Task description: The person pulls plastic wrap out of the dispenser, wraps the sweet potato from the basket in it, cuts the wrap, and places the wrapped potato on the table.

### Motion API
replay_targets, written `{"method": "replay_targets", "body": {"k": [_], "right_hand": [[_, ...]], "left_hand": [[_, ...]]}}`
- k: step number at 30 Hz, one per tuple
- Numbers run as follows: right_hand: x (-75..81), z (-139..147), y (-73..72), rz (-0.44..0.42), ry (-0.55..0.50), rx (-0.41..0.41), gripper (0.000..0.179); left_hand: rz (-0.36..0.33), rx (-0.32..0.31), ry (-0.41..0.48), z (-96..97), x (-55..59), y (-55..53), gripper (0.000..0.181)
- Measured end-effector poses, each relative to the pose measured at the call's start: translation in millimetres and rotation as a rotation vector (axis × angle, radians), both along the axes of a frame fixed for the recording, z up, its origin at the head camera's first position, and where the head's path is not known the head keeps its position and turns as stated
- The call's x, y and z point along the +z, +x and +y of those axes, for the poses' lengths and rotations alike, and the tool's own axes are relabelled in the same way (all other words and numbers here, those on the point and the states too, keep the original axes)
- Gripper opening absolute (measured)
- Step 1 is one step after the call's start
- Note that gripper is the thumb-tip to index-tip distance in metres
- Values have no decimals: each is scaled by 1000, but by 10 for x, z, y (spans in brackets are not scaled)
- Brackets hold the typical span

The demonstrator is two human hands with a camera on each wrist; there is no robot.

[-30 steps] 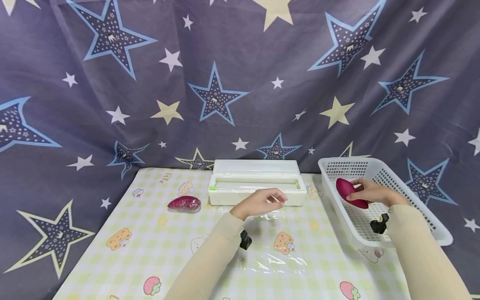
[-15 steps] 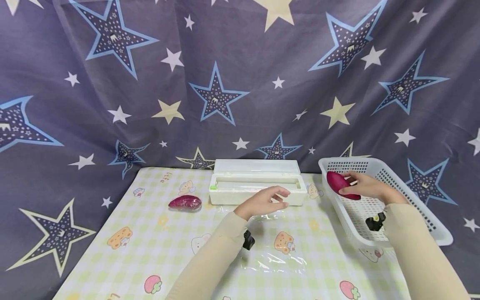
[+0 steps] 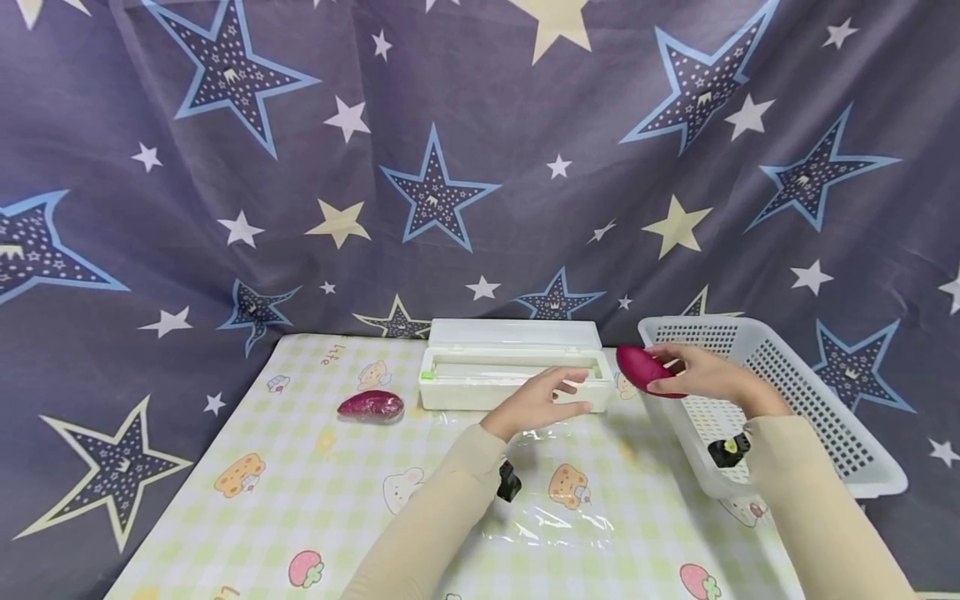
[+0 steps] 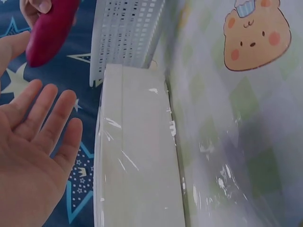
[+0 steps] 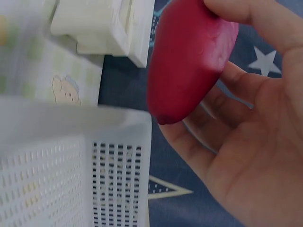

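Observation:
My right hand (image 3: 708, 377) grips a magenta-red sweet potato (image 3: 641, 371) between thumb and fingers, over the left rim of the white plastic basket (image 3: 813, 408). In the right wrist view the sweet potato (image 5: 189, 61) tapers to a blunt tip beside the palm. My left hand (image 3: 538, 402) hovers in front of the white cling film box (image 3: 517, 392), its fingers loosely spread and holding nothing. A sheet of clear film (image 3: 547, 527) lies on the table under the left forearm. Farther left rests a second sweet potato (image 3: 371, 406), glossy with film around it.
The cling film box's lid (image 3: 513, 333) stands raised at the back, with a roll visible inside. A checked cartoon tablecloth (image 3: 300, 467) covers the table. Behind it hangs a dark star-patterned curtain (image 3: 480, 150). The perforated basket takes up the table's right side.
My right hand has carried the sweet potato leftward, from inside the basket to over its left rim. My left hand has shifted slightly right.

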State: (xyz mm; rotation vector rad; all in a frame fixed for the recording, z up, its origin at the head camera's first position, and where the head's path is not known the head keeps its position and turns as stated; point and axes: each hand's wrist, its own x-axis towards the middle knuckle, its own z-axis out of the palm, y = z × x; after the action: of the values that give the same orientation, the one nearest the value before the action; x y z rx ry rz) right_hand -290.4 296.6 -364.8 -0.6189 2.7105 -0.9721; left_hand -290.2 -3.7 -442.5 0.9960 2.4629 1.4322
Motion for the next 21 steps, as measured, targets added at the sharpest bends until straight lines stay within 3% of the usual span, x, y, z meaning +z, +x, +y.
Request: {"method": "replay_targets", "body": {"k": [13, 21], "right_hand": [[-161, -319, 69, 22, -137, 159, 53], [-288, -461, 91, 5, -183, 186, 51]], "left_hand": [[-32, 37, 111, 126, 23, -9, 72], [-5, 38, 134, 89, -17, -29, 65]]}}
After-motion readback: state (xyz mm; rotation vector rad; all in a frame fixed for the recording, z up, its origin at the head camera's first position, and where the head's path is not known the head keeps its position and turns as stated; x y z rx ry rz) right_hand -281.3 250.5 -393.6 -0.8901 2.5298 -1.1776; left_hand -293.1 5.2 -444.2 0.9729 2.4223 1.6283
